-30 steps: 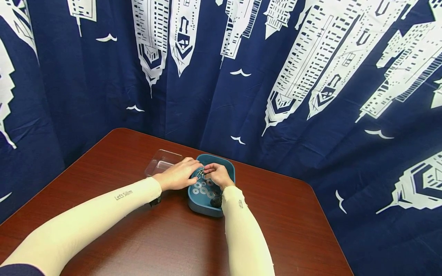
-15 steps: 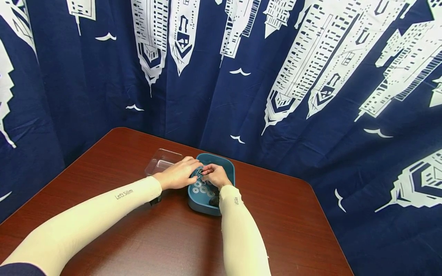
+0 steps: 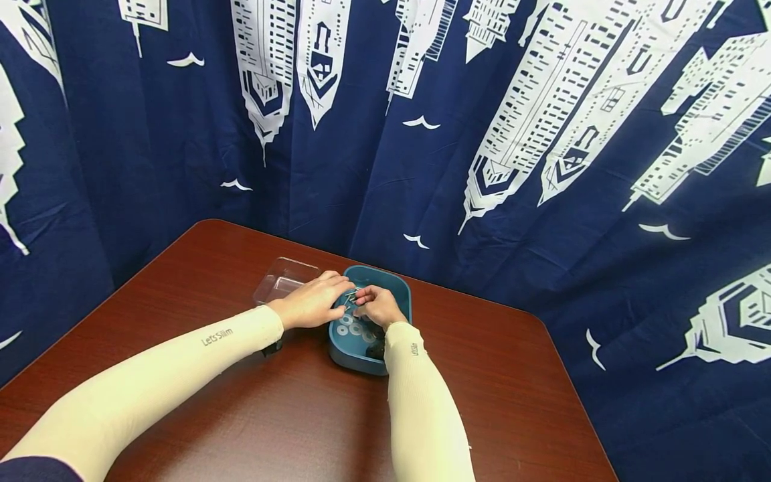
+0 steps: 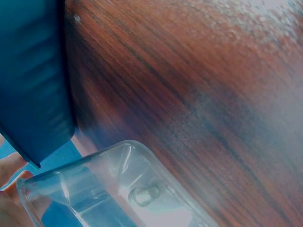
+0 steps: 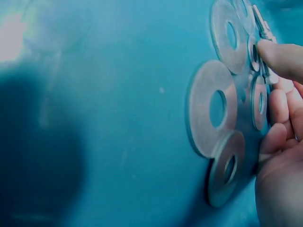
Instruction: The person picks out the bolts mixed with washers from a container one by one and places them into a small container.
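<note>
A blue bin (image 3: 358, 361) holds several flat metal washers (image 3: 345, 329) and thin bolts (image 3: 351, 298). My left hand (image 3: 313, 301) rests on the bin's left rim, its fingers and thumb spread over the edge. Inside the bin is my right hand (image 3: 381, 306), reaching down among the hardware. In the right wrist view, the thumb (image 5: 284, 59) lies against a small washer (image 5: 254, 53), close to the bolts (image 5: 266, 35); the fingers are bent below it. Whether they pinch anything cannot be made out. Larger washers (image 5: 211, 135) lie flat nearby.
A clear plastic container (image 3: 278, 281) stands left of the bin, behind the left hand; a small metal piece (image 4: 146, 195) shows in it in the left wrist view. Something black (image 3: 376, 349) lies at the bin's near right corner. A patterned curtain (image 3: 361, 167) hangs behind the table (image 3: 289, 415).
My right hand has shifted slightly left and down inside the bin, over more of the washers. The left hand keeps its place on the rim.
</note>
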Motion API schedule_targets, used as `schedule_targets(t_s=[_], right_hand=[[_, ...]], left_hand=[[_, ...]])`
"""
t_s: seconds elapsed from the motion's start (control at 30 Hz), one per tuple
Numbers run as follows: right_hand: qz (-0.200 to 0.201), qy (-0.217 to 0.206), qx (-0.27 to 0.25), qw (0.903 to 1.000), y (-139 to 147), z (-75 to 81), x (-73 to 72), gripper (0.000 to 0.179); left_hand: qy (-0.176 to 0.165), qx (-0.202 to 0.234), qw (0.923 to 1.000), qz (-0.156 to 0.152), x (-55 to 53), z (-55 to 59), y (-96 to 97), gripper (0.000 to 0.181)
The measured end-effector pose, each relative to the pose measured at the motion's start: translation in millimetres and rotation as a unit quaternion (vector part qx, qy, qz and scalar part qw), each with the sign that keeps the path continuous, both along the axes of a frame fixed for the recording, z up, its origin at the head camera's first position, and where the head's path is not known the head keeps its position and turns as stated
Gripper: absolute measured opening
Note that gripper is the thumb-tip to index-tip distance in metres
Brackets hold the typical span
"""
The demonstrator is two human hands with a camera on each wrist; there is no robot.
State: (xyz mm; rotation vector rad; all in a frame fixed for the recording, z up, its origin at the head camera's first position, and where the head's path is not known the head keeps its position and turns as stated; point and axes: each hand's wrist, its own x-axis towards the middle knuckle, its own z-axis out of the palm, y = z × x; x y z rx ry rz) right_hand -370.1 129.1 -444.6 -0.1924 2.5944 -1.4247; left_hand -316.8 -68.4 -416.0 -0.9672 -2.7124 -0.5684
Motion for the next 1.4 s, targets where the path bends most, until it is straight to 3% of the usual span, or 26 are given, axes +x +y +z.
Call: schedule_targets(t_s=[0.17,0.37,0.93,1.4], right_hand=[[0.003,0.003,0.001,1.0000,2.9,-0.4,-0.6,0.038],[-0.001,0.021,0.015,0.9997,4.4,0.0,0.1,0.033],[-0.018,0.015,0.020,0.9995,1.6,4.9,-1.2,0.027],[-0.024,0.006,0.009,0.9997,2.5,0.9,-1.7,0.023]], left_hand=[[0.005,-0.004,1.0000,-0.003,-0.9,-0.2,0.4,0.050],[-0.017,-0.007,0.9998,0.005,-1.8,-0.3,1.0,0.051],[-0.028,-0.010,0.9994,0.016,-0.7,2.8,1.7,0.053],[-0.023,-0.014,0.9995,0.019,-2.2,-3.3,2.7,0.052]])
